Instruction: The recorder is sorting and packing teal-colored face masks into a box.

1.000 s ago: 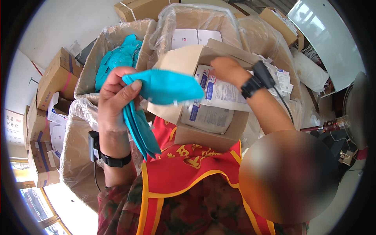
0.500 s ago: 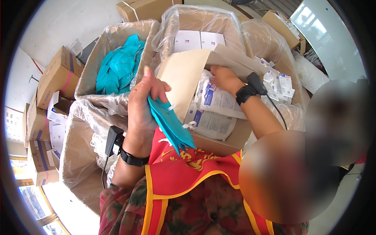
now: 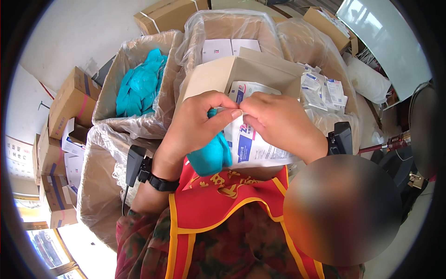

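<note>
Pressed between my left palm and curled fingers is a folded stack of teal face masks (image 3: 211,153), hanging down below the hand. My left hand (image 3: 197,121) also pinches the top edge of a white plastic packet (image 3: 267,156) with blue printed panels. Close beside it, my right hand (image 3: 281,118) grips the same edge, thumb and fingers together. The packet hangs upright in front of an open cardboard box (image 3: 267,69), whose raised flaps show behind my hands. Another white-and-blue packet (image 3: 253,87) lies inside that box, partly covered by my hands.
A plastic-lined carton at the left holds a heap of teal masks (image 3: 141,86). White boxes (image 3: 217,49) sit in the carton behind, and loose small packets (image 3: 320,88) lie at the right. Brown cartons (image 3: 73,95) are stacked far left. A blurred round patch covers the lower right.
My right hand has lifted a packet out of the box and drawn it toward me. My left hand, still with the masks, has moved right to meet it at the packet's edge.
</note>
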A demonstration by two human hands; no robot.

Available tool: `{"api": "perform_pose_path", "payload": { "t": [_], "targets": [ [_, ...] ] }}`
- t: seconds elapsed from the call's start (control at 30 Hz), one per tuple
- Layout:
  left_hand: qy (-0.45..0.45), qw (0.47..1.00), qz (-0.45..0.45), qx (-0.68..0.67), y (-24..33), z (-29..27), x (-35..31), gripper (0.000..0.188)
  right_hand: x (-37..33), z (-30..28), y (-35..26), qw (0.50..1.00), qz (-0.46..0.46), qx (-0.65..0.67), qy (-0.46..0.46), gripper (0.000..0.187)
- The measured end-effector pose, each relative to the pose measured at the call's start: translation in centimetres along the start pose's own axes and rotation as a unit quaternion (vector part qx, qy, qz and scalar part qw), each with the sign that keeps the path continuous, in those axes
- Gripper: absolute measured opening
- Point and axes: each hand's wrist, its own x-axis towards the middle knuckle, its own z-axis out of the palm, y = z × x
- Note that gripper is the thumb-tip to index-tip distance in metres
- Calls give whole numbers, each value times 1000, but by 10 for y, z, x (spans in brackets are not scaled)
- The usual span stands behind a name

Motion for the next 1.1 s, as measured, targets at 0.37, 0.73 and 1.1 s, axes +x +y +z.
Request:
{"api": "perform_pose_path", "payload": {
  "t": [0.37, 0.73, 1.1],
  "targets": [
    [-13, 998, -3, -66, 6, 2, -17, 15, -17, -4, -1, 997, -21, 63, 49, 7],
    [68, 968, -51, -237, 9, 26, -11, 14, -23, -9, -27, 982, -94, -115, 120, 8],
    [203, 930, -126, -281, -52, -4, 21, 20, -55, -25, -57, 975, -151, -63, 149, 13]
  ]
}}
